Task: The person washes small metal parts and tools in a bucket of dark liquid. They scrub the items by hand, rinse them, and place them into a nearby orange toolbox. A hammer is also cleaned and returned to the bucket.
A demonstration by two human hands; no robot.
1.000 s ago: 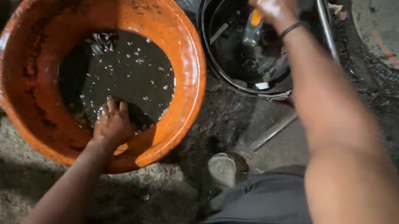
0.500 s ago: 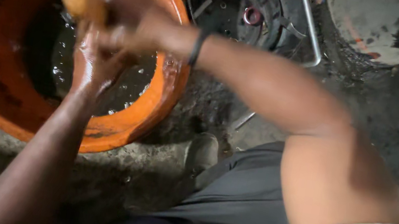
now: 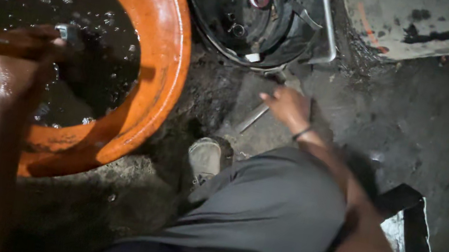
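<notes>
Orange basin, one, is sitting on the floor at left, holding dark oily liquid. Left hand is dipping in it, fingers curled around one small metal part: slippery, rigid, best pinched by its edges. Right hand, fingers spread, is reaching to one metal rod on the floor. One black bucket is standing far.

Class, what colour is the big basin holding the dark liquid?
Orange. The basin shows best in the head view, its only view.

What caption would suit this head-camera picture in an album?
Left hand holds a tool in the orange basin of dark liquid; right hand reaches for a metal bar on the ground.
</notes>
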